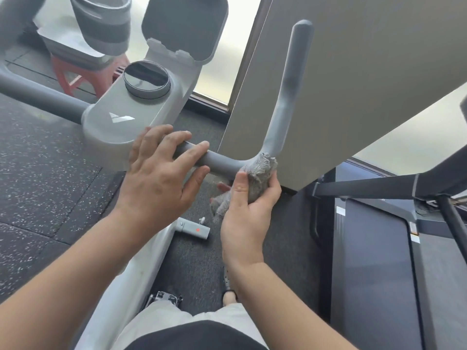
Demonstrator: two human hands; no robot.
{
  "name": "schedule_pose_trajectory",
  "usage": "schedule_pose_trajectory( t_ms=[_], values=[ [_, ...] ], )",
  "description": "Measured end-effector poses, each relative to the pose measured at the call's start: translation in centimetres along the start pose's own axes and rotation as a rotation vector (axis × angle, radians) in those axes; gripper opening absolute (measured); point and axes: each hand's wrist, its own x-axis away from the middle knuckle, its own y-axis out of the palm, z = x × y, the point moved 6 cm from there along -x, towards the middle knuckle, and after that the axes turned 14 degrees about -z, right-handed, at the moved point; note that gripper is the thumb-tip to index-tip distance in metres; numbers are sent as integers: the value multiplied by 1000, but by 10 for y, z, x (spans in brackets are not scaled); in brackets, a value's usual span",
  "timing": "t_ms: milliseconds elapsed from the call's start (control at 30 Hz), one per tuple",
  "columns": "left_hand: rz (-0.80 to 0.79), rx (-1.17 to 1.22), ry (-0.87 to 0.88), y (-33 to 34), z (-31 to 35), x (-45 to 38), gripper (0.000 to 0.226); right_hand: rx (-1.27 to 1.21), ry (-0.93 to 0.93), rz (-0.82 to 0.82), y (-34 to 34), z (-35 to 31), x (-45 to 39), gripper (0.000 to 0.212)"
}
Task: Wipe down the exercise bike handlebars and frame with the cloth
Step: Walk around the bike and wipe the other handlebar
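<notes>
The exercise bike's grey handlebar [222, 161] runs right from the pale console housing [131, 114] and bends upward into a long grip [290, 79]. My right hand [249, 213] holds a fluffy grey cloth [259, 173] pressed against the bend of the bar, with a loose end hanging below my thumb. My left hand [161, 170] rests on the bar just left of that, fingers spread over it, close to the console. The white frame [141, 269] slopes down between my arms.
A round dark dial [146, 78] and a raised tablet holder [184, 29] sit on the console. A beige pillar [353, 84] stands close behind the right grip. A treadmill [379, 261] is at the right. A red stool [80, 77] with a bin stands back left on speckled rubber flooring.
</notes>
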Motion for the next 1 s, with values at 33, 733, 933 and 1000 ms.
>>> schedule_pose_trajectory(
  t_ms=[33, 733, 933, 1000],
  values=[
    [18, 2, 0, -4, -3, 2, 38, -23, 7, -6, -4, 1, 4, 41],
    [42, 106, -66, -29, -48, 30, 26, 68, 200, -33, 86, 34, 10, 19],
    [29, 126, -98, -37, -56, 48, 25, 32, 278, -169, 113, 31, 9, 20],
    [33, 141, -134, -39, -56, 55, 26, 59, 205, -192, 107, 18, 12, 28]
  ],
)
